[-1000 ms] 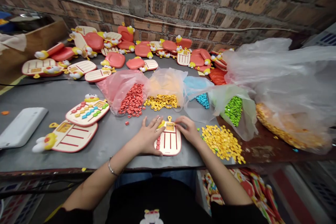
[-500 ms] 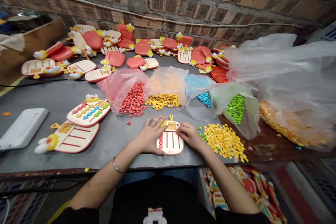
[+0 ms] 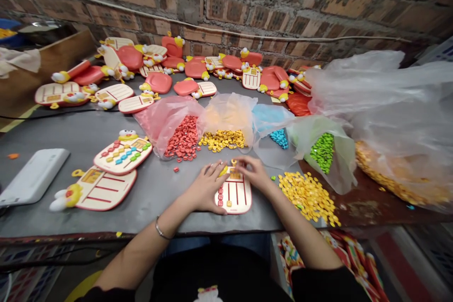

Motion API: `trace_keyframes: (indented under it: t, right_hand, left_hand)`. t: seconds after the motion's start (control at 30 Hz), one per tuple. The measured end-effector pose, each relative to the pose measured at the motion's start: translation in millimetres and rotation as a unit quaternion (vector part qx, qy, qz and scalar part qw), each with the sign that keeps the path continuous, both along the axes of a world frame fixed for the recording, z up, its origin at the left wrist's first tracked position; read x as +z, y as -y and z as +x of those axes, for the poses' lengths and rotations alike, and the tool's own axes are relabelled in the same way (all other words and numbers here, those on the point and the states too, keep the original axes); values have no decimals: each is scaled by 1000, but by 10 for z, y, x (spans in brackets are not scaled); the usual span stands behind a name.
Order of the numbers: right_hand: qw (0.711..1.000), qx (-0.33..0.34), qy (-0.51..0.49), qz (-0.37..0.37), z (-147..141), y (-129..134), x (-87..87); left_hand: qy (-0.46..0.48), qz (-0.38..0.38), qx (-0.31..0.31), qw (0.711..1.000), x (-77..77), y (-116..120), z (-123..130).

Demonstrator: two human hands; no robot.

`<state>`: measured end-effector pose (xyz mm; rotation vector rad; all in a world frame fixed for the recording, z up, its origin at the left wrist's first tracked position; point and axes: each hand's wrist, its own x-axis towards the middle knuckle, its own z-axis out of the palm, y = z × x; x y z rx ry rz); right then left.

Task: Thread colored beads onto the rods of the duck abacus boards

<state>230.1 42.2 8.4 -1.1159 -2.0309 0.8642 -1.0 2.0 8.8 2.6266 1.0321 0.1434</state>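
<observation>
The left hand (image 3: pixel 207 187) lies spread open over the edge of a cream abacus board (image 3: pixel 235 198), pinning it steady, while the right hand (image 3: pixel 253 173) curls its fingertips (image 3: pixel 244 163) together at the board's top; whether they grip anything, you can't tell. The board sits right between both hands, a loose heap of yellow beads (image 3: pixel 307 197) just beside the right, red beads (image 3: pixel 183 138) in a pink plastic bag (image 3: pixel 155 125) ahead of the left.

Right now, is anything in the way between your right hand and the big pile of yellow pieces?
Nothing big: only a small green piece lies on the table between the right hand and the yellow pieces.
</observation>
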Motion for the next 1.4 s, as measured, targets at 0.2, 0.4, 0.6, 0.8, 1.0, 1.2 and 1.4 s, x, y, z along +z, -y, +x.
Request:
trace_keyframes:
  t: [0.2,0.4,0.6,0.8,1.0,1.2,1.4]
  right_hand:
    - [966,-74,214,128,-188,-714,-153]
    - [983,-89,105,117,-20,-527,-85]
    - [999,-42,-10,28,234,60,98]
    - [992,-41,102,60,151,168,-25]
    - [995,14,92,27,218,166,-35]
    - [997,5,6,-73,172,303,-104]
    - [993,48,-46,-102,-125,280,-149]
  left_hand:
    - [7,-5,-2,1000,45,-24,-9]
    - [8,-13,9,1000,54,-32,-6]
    - [-3,-11,10,1000,53,-23,-3]
    - [-13,0,10,1000,26,-5,19]
    - [-17,2,25,1000,30,24,43]
    - [-30,-6,22,999,42,29,48]
    - [-7,-7,22,1000,10,12,29]
